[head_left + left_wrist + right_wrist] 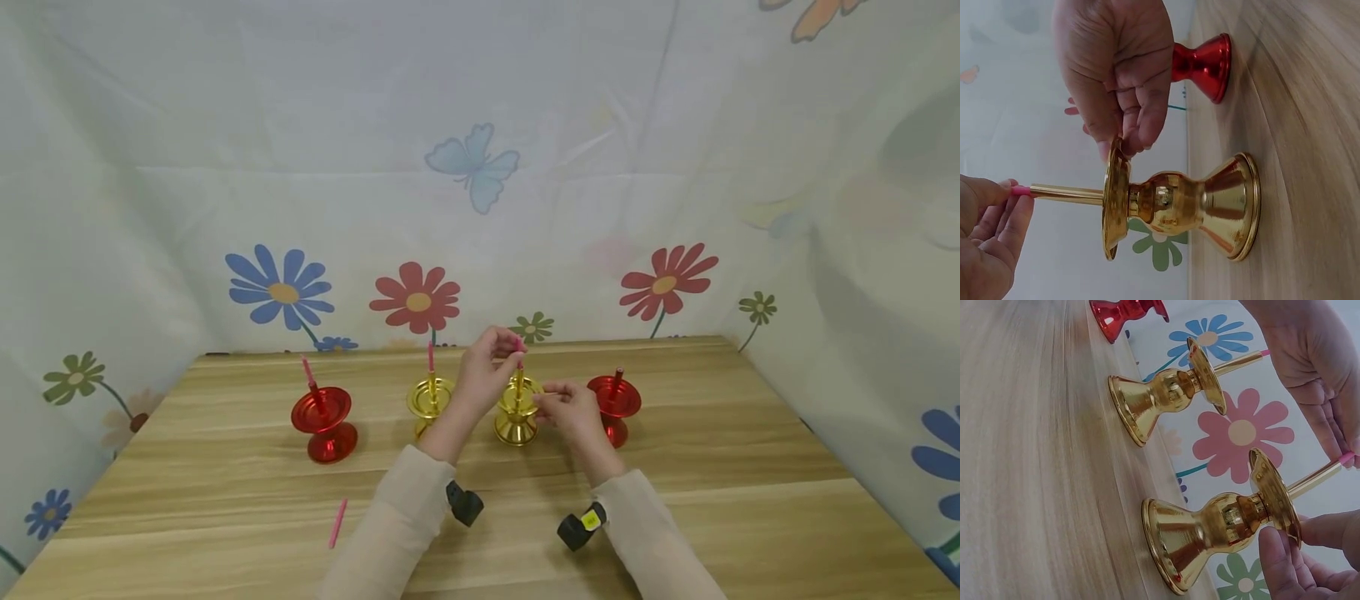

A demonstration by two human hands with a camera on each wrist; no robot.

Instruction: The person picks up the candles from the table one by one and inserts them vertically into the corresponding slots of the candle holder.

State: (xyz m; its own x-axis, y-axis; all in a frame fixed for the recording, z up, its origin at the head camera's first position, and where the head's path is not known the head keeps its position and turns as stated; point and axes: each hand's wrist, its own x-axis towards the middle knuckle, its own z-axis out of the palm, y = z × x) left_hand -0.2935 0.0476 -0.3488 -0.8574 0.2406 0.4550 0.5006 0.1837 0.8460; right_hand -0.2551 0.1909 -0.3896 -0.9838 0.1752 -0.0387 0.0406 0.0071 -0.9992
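Several printed flowers [283, 293] back a wood-grain table [750, 467]; left hand [486, 372] pinches candle [1021, 190], right hand [573, 411] pinches candlestick [517, 431].

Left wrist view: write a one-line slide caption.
Left hand pinches a pink candle at the tube of a gold candleholder, right hand pinches its dish; red candleholder behind.

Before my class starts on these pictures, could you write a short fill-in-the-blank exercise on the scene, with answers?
1. The right hand grips the dish of a holder coloured ____.
2. At the same holder, the left hand pinches a ____ candle.
3. Counting red and gold together, ____ holders stand on the table.
4. The red holder on the far ____ shows no candle.

Missing words: gold; pink; four; right.
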